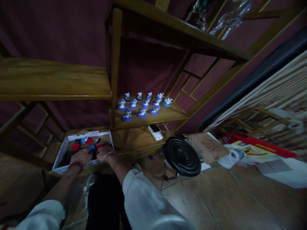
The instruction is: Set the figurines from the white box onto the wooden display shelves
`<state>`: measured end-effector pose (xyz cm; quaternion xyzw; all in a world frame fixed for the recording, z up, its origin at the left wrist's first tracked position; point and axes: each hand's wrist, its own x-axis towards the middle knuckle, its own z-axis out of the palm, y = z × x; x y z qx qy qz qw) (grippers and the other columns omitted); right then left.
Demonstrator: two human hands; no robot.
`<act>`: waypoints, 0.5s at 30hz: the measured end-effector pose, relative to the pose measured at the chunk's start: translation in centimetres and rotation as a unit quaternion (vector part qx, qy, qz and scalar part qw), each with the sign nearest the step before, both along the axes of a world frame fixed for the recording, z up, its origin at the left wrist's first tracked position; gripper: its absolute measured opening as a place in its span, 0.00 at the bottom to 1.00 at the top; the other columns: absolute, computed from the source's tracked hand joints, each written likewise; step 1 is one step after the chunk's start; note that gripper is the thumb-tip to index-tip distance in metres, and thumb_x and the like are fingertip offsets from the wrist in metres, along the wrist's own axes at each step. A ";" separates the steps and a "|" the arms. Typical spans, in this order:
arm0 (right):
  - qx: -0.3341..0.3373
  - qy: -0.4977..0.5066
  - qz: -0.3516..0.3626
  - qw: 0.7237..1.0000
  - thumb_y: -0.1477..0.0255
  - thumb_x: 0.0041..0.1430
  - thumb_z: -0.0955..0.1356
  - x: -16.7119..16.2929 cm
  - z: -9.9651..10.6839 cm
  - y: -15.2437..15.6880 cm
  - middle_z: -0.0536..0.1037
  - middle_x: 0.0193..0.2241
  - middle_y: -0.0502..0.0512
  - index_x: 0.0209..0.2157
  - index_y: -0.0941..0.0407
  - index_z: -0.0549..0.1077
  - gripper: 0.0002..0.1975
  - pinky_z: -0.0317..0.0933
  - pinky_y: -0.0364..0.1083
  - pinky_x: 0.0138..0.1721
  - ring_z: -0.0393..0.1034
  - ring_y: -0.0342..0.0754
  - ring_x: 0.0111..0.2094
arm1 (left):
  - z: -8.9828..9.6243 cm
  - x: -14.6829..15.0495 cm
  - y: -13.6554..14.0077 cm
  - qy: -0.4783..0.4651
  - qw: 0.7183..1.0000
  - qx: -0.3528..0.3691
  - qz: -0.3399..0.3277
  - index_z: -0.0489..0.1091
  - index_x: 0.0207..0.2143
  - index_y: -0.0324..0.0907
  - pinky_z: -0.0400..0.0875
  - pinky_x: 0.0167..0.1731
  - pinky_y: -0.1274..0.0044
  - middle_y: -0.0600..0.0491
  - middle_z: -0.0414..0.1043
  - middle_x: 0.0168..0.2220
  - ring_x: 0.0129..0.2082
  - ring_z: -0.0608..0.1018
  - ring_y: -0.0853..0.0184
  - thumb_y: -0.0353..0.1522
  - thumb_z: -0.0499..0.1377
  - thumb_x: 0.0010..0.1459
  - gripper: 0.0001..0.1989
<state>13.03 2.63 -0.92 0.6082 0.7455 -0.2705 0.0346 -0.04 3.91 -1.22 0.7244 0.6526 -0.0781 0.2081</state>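
Note:
Both my hands reach into a shallow white cardboard box at the lower left. Inside are several small figurines, among them a blue one and pieces with red round bases. My left hand, with a red bead bracelet, has its fingers curled down beside a dark blue piece; what they hold is hidden. My right hand, with a thin bangle, is closed at a red-based figurine near the box's right side. Dim light blurs the fingertips.
On the wooden shelf stand several purple-based figurines in rows. Below lies a white box with a dark screen-like top. A black round stool holds a phone. Cardboard and a red-yellow box lie right.

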 end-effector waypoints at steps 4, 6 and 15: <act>0.016 0.004 -0.023 1.000 0.72 0.45 0.62 0.0 -0.5 0.0 0.75 0.40 0.53 0.37 0.54 0.73 0.15 0.62 0.42 0.40 0.68 0.49 0.41 | 0.3 0.1 -0.1 0.001 1.000 0.015 0.019 0.63 0.47 0.42 0.64 0.37 0.68 0.42 0.70 0.42 0.41 0.73 0.53 0.41 0.41 0.52 0.24; 0.036 0.012 -0.031 0.999 0.72 0.45 0.63 0.1 -0.9 0.0 0.74 0.41 0.52 0.38 0.54 0.73 0.16 0.61 0.42 0.41 0.68 0.48 0.41 | 0.3 0.1 -0.2 0.001 0.999 0.019 0.031 0.62 0.48 0.42 0.64 0.37 0.67 0.42 0.70 0.42 0.40 0.73 0.53 0.41 0.41 0.53 0.25; 0.059 0.013 -0.040 0.997 0.69 0.46 0.62 0.2 -1.3 -0.2 0.75 0.37 0.52 0.34 0.54 0.74 0.14 0.61 0.41 0.40 0.68 0.47 0.39 | -0.3 -0.1 -0.2 -0.028 0.998 0.054 0.035 0.63 0.48 0.46 0.64 0.40 0.67 0.45 0.64 0.50 0.43 0.71 0.55 0.39 0.43 0.53 0.22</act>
